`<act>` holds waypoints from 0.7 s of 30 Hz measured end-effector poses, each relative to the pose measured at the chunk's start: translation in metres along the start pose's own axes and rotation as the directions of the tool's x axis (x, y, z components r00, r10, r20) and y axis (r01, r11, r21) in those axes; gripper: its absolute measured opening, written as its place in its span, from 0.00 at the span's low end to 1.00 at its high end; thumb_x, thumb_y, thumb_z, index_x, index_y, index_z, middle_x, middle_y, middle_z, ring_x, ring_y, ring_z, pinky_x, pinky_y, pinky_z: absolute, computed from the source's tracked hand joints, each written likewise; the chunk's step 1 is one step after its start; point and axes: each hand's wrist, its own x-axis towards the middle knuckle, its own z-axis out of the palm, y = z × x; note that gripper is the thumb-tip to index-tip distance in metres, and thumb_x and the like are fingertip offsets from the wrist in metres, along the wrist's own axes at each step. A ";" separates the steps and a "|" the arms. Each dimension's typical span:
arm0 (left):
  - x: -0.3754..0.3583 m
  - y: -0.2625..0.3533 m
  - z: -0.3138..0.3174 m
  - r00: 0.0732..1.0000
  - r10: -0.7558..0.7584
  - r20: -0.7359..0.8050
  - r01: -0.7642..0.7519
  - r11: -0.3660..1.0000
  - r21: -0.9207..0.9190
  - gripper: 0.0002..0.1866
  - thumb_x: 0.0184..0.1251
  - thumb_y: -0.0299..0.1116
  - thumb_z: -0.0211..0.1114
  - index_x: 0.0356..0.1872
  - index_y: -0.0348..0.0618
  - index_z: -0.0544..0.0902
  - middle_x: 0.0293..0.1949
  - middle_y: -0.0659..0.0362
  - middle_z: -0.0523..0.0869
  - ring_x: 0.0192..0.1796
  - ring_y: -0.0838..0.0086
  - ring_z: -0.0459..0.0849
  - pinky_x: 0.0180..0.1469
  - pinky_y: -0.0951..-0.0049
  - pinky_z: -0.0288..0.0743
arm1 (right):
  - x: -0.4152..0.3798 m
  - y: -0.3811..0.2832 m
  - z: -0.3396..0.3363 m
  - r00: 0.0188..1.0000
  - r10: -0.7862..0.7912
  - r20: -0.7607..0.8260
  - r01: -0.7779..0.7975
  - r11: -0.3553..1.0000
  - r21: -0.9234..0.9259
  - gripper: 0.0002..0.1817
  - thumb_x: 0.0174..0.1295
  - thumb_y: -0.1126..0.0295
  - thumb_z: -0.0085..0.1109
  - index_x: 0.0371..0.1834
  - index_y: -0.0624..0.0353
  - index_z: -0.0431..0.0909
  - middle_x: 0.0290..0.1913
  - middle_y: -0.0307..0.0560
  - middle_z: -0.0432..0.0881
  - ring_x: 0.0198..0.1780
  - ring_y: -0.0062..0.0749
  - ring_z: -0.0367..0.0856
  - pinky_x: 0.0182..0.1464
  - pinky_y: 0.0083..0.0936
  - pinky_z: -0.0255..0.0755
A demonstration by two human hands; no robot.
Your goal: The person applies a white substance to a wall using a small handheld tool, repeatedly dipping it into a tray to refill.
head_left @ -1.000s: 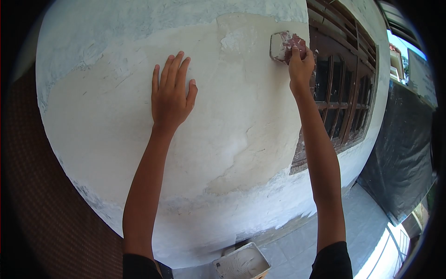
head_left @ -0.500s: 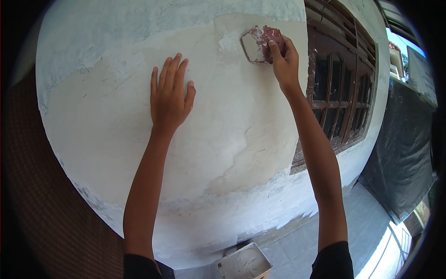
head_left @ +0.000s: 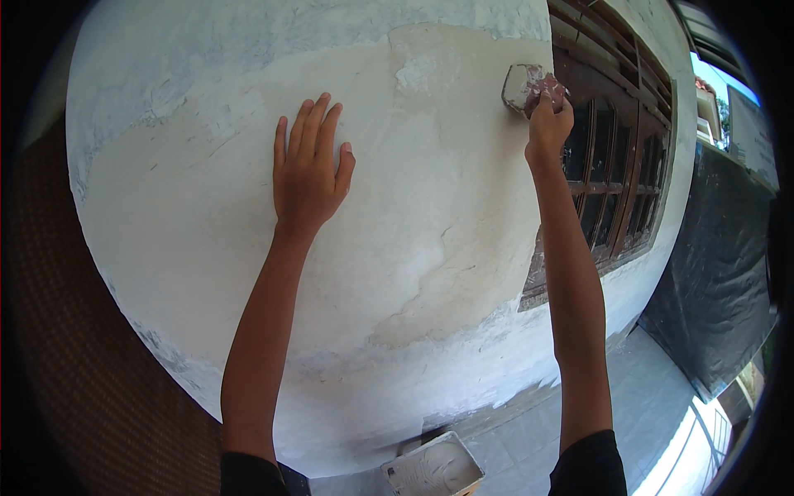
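Note:
My left hand [head_left: 309, 178] lies flat against the patchy white wall [head_left: 364, 223], fingers stretched upward and thumb out to the side. Higher up on the right, my right hand [head_left: 549, 132] grips a flat, red putty spreader [head_left: 543, 84] smeared with whitish putty. Its pale left part is by the wall surface, close to the wall's edge beside the window [head_left: 608, 165]. The thumb presses on the near face of the spreader, and the fingers behind it are partly hidden.
A rectangular container [head_left: 436, 468] of white paste stands on the grey floor covering [head_left: 529, 438] below the wall. The brown wooden window frame is set in at the right, with a dark sheet [head_left: 703, 264] hanging beyond it. Brown woven material [head_left: 83, 331] borders the left.
My right hand has moved right and slightly down with the putty spreader, to beside the window, and the spreader has turned more edge-on. My left hand stays flat on the wall.

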 end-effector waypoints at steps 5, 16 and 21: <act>-0.001 -0.001 0.002 1.000 0.010 -0.006 -0.010 1.000 -0.004 0.26 0.70 0.34 0.58 0.70 0.47 0.71 0.73 0.58 0.70 0.77 0.63 0.66 0.78 0.48 0.52 | -0.033 0.001 -0.002 0.884 -0.186 0.429 0.273 0.950 -0.151 0.20 0.73 0.68 0.56 0.64 0.68 0.71 0.47 0.45 0.81 0.46 0.23 0.79 0.52 0.24 0.74; -0.001 -0.001 0.001 1.000 0.012 -0.006 -0.012 1.000 -0.003 0.26 0.70 0.33 0.57 0.70 0.47 0.71 0.73 0.58 0.70 0.76 0.62 0.66 0.78 0.47 0.53 | -0.020 0.006 -0.002 0.917 -0.248 0.313 0.328 0.916 -0.233 0.20 0.72 0.65 0.58 0.60 0.68 0.73 0.48 0.47 0.81 0.46 0.26 0.80 0.50 0.24 0.75; -0.001 0.000 0.001 1.000 0.007 -0.010 -0.007 1.000 0.002 0.26 0.70 0.33 0.58 0.70 0.47 0.72 0.73 0.58 0.70 0.76 0.62 0.66 0.78 0.47 0.53 | -0.029 -0.018 0.012 0.996 -0.052 0.077 0.050 0.999 0.022 0.20 0.72 0.65 0.58 0.60 0.68 0.73 0.48 0.48 0.81 0.47 0.26 0.80 0.51 0.26 0.76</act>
